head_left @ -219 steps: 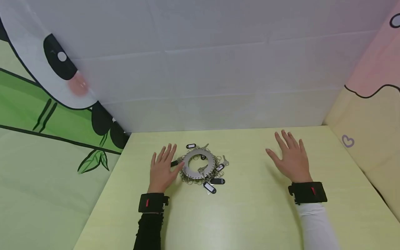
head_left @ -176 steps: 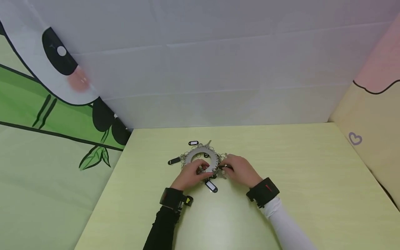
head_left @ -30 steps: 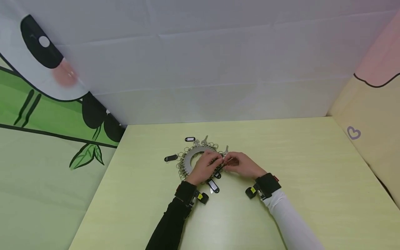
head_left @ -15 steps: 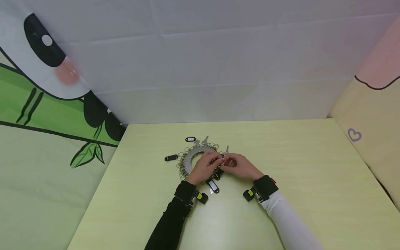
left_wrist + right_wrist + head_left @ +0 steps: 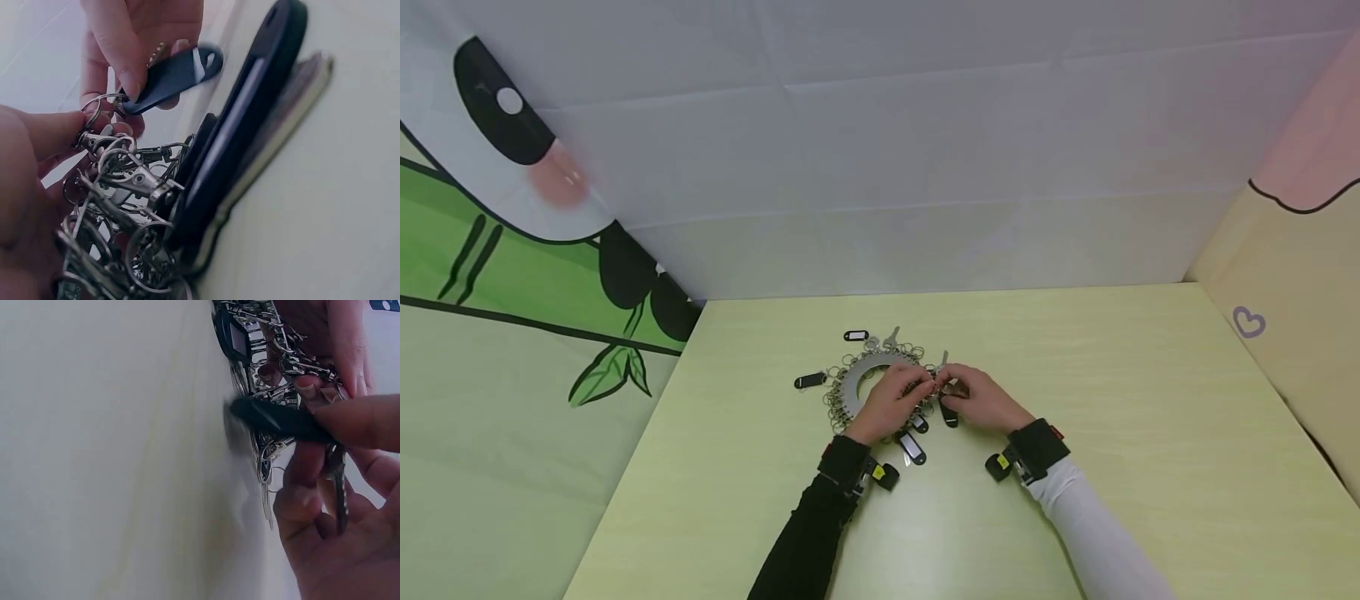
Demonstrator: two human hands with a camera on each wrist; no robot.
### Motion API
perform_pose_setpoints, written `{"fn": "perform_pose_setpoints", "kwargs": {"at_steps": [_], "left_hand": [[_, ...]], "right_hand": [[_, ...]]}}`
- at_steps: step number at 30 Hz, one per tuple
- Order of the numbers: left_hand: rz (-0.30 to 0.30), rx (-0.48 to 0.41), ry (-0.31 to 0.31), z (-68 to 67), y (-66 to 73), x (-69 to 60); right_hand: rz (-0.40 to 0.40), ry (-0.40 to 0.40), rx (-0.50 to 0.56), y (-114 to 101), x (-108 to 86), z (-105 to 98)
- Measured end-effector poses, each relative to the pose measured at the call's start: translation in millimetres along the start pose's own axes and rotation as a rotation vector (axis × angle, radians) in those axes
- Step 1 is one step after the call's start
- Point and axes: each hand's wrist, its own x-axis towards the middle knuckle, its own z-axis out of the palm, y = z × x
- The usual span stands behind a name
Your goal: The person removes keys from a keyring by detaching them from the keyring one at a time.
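A grey toothed ring plate (image 5: 851, 392) lies on the table, edged with many small metal clips and split rings. My left hand (image 5: 886, 406) reaches over its right side. In the left wrist view, the left thumb and finger pinch a split ring (image 5: 94, 103) at a clip. Just to the right, my right hand (image 5: 988, 403) pinches a black key tag (image 5: 281, 422) near its ring end. A key (image 5: 341, 494) hangs beside that tag, under the right fingers. Whether the tag's ring is threaded onto the split ring is hard to see.
More black tags lie around the plate: one at the left (image 5: 810, 380), one behind (image 5: 856, 335) and one in front (image 5: 912, 447). Loose-hanging keys (image 5: 891, 337) stick out at the back. Cloth walls border the pale table (image 5: 1075, 350).
Both hands were open and apart at first, then met at the plate's right side. Over the last second the right fingers shift slightly, and the black tag now hangs below them.
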Motion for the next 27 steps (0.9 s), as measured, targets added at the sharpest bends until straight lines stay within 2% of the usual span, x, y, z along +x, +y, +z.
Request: {"fn": "perform_pose_setpoints", "kwargs": {"at_steps": [7, 11, 16, 23, 27], "left_hand": [[-0.009, -0.004, -0.008, 0.3, 1.3, 1.4], [-0.022, -0.008, -0.011, -0.4, 2.0, 0.8], [-0.009, -0.014, -0.007, -1.4, 1.1, -1.1], [-0.008, -0.032, -0.021, -2.2, -0.4, -1.1], [-0.008, -0.031, -0.022, -1.8, -1.3, -1.5]], "right_hand": [[-0.034, 0.011, -0.032, -2.8, -2.3, -5.1], [-0.047, -0.019, -0.034, -2.0, -2.4, -7.2], [-0.036, -0.061, -0.010, 2.3, -1.7, -8.6], [-0.068, 0.015, -0.032, 2.2, -1.3, -11.6], [-0.068, 0.008, -0.009, 4.5, -2.6, -12.8]]}}
